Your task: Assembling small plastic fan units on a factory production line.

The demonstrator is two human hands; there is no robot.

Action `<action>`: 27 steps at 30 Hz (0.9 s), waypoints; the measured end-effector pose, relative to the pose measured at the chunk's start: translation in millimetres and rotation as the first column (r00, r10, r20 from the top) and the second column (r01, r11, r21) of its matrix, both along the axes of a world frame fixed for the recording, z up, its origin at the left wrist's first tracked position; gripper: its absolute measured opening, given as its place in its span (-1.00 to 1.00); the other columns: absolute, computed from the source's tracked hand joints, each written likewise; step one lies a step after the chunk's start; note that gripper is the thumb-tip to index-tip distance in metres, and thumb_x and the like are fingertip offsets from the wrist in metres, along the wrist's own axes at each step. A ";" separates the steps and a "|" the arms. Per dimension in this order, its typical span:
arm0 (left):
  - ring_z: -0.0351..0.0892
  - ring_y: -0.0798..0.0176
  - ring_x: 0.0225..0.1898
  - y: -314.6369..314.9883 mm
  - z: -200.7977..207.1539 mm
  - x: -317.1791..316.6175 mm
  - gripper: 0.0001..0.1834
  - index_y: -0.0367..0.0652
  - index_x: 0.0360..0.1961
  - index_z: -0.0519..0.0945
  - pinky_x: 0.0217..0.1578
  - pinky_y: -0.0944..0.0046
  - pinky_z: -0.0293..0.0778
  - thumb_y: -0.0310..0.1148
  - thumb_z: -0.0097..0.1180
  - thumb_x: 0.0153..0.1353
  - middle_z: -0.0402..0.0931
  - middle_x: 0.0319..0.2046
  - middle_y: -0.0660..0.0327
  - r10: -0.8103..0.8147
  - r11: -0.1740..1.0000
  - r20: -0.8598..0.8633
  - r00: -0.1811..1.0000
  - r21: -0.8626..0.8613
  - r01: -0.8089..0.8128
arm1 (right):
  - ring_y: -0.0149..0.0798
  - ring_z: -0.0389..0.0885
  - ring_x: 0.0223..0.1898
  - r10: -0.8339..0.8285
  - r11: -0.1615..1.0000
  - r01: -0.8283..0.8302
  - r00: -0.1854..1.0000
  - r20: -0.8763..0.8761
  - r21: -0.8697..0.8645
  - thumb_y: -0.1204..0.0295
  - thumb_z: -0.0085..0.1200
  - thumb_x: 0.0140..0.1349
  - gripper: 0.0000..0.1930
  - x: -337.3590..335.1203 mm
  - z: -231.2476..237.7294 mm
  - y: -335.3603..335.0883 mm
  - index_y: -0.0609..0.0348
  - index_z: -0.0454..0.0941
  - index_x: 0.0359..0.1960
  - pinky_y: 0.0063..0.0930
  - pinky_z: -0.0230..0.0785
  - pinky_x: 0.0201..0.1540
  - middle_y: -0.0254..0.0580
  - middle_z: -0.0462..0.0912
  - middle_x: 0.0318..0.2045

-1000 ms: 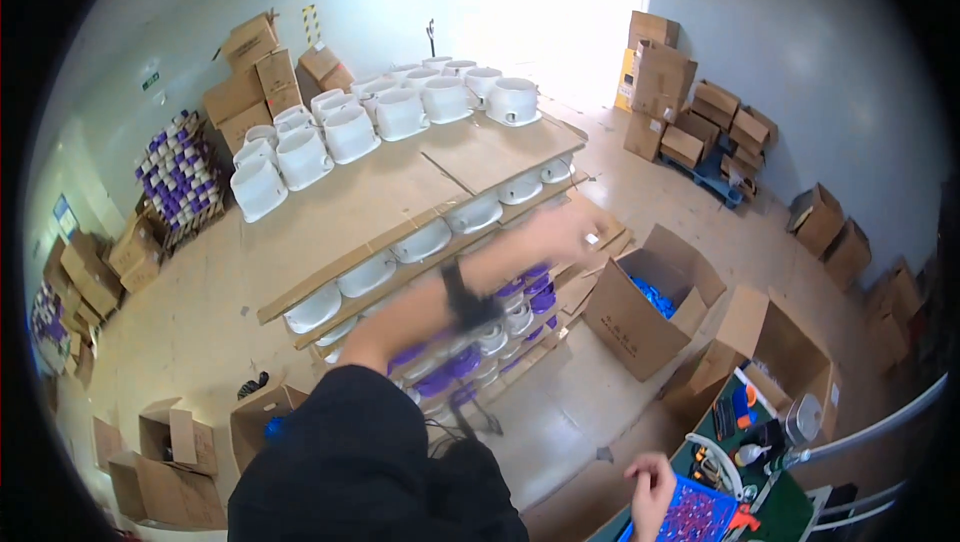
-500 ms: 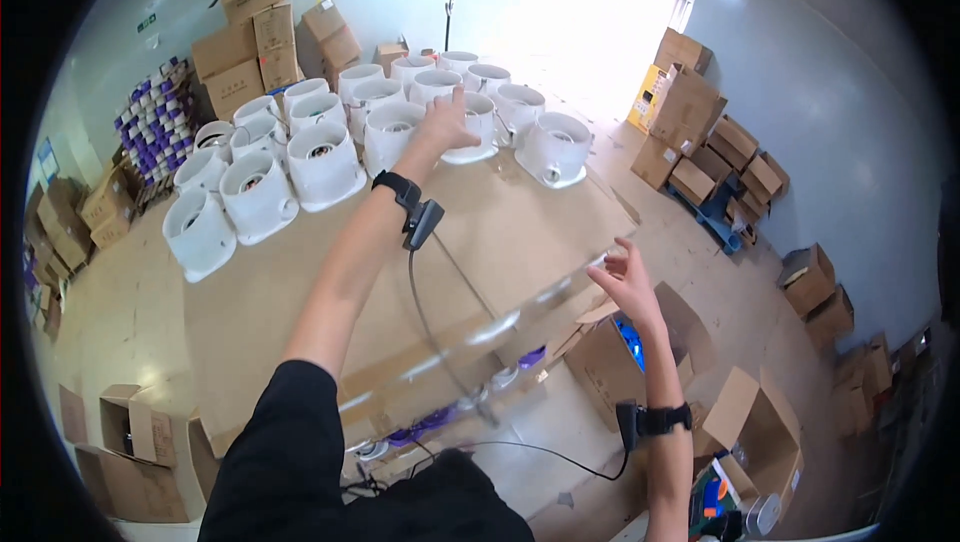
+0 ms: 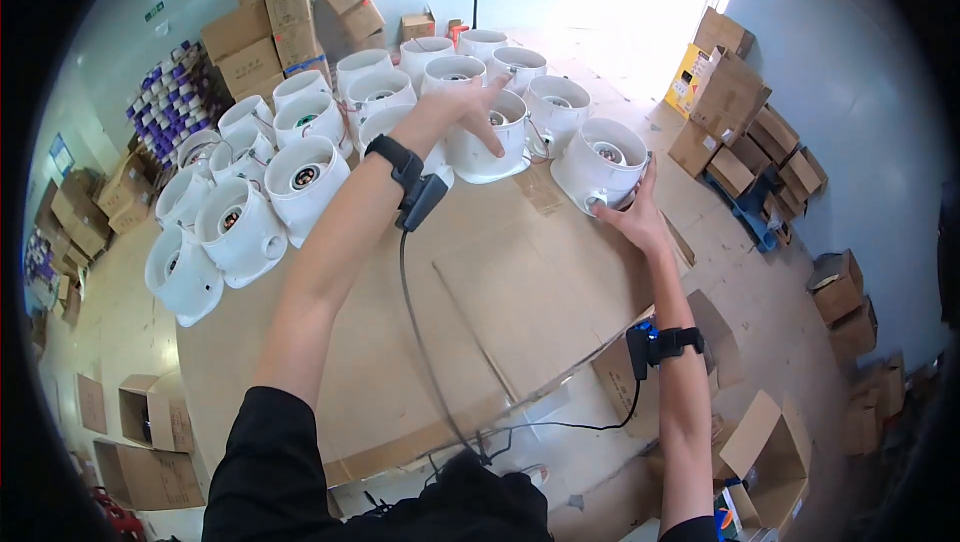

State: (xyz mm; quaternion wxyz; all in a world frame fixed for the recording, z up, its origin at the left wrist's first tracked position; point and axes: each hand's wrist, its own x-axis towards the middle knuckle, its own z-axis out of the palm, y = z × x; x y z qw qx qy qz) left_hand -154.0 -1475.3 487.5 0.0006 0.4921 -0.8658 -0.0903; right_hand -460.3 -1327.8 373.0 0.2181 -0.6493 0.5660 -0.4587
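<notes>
Rows of white round plastic housings, each with a flared base and a round inner ring, stand on a cardboard-covered surface (image 3: 400,342). My left hand (image 3: 468,107) reaches over one white housing (image 3: 487,150) in the front row. Its fingers are spread, the thumb hanging in front of that housing's wall; whether it touches is hard to tell. At the right end of the row, my right hand (image 3: 640,220) cups the lower right side of another white housing (image 3: 600,164), thumb by its small side spout and fingers along its wall. Both wrists wear black strapped devices with cables.
Stacked cartons (image 3: 265,32) and a pile of purple-and-white items (image 3: 175,102) stand behind at left. More cartons (image 3: 735,97) lie along the right wall, some on a blue pallet (image 3: 745,212). Opened boxes (image 3: 765,457) sit at lower right, others (image 3: 150,432) at lower left.
My right hand has moved forward from the surface's near right edge to the rightmost housing and closed around its side. My left hand has spread over the front-row housing. The view has shifted.
</notes>
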 end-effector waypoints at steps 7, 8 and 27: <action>0.35 -0.18 0.25 5.9 7.9 -10.3 0.49 0.04 0.54 -0.20 0.24 0.02 0.35 0.12 0.52 -0.35 0.22 0.24 -0.25 -0.093 0.996 0.073 0.993 -0.006 0.093 | 0.05 0.24 0.40 -0.028 0.992 0.035 0.998 0.061 -0.123 0.46 0.37 -0.11 0.31 -1.1 -2.9 1.8 0.31 -0.52 0.47 -0.24 0.05 0.45 0.28 0.19 0.38; 0.35 -0.18 0.25 9.4 7.7 -11.1 0.49 0.04 0.54 -0.20 0.24 0.02 0.35 0.12 0.52 -0.35 0.22 0.24 -0.25 -0.102 0.995 0.082 0.991 0.001 0.103 | 0.05 0.26 0.39 -0.069 0.986 0.063 0.997 -0.031 -0.154 0.46 0.34 -0.10 0.28 0.5 -2.4 1.7 0.30 -0.49 0.48 -0.25 0.07 0.44 0.28 0.21 0.37; -0.09 -0.13 0.51 173.7 -11.6 50.6 0.52 -0.13 0.53 -0.34 0.46 0.02 0.01 -0.10 0.59 -0.26 -0.09 0.47 -0.21 -0.431 0.864 -0.446 0.784 0.044 0.501 | -0.03 0.38 0.33 0.160 0.971 -0.155 0.987 -0.013 0.181 0.47 0.21 -0.08 -0.21 -24.0 9.3 192.7 0.27 0.30 0.32 -0.28 0.13 0.38 0.15 0.45 0.24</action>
